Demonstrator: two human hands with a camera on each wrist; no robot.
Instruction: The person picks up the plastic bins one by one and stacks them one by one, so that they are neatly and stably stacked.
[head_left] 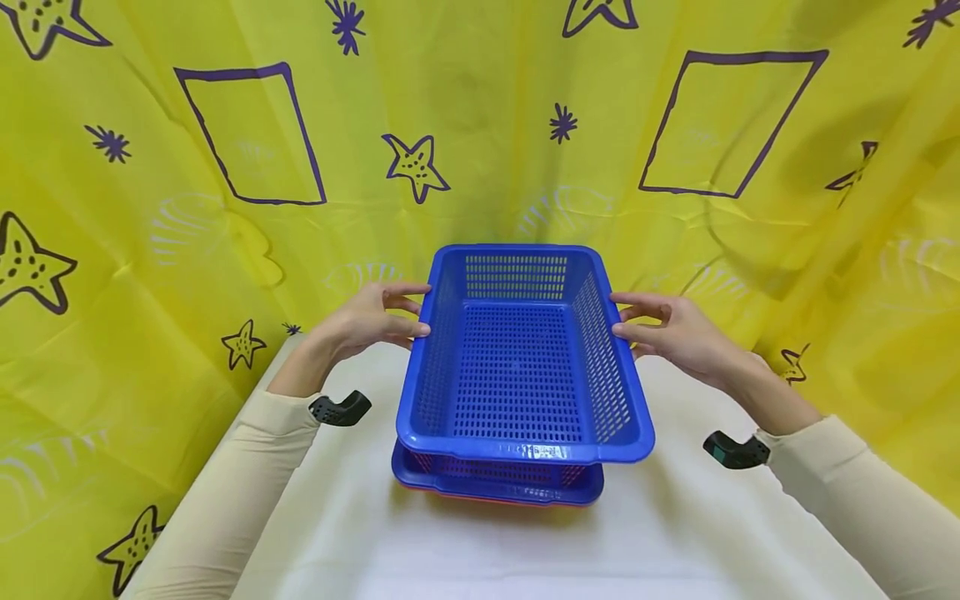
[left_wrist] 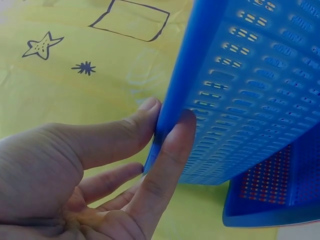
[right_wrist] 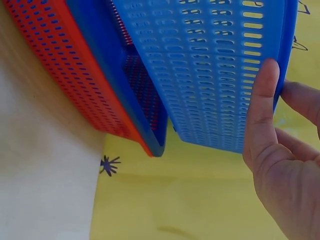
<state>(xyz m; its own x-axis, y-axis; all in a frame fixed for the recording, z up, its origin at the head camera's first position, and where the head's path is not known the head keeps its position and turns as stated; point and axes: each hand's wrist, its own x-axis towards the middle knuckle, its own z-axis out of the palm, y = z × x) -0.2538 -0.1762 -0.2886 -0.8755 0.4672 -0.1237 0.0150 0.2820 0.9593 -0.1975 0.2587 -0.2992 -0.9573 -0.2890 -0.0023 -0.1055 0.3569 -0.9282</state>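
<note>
A blue plastic basket [head_left: 517, 375] with slotted walls hangs in the air between both hands, tilted so its inside faces me; nothing lies in it. My left hand [head_left: 375, 317] pinches its left rim, thumb on one side and fingers on the other, as the left wrist view shows. On the opposite rim my right hand [head_left: 675, 333] pinches in the same way. Below it, a second blue basket [head_left: 495, 483] sits nested in a red basket [right_wrist: 75, 75] on the table. The raised basket hides most of this stack in the head view.
A white-covered table [head_left: 337, 533] lies under the baskets. Yellow curtains [head_left: 480, 100] printed with stars and squares enclose the table at the back and sides. A dark curved device [head_left: 341, 408] is worn at the left wrist, and a similar one [head_left: 737, 450] at the right.
</note>
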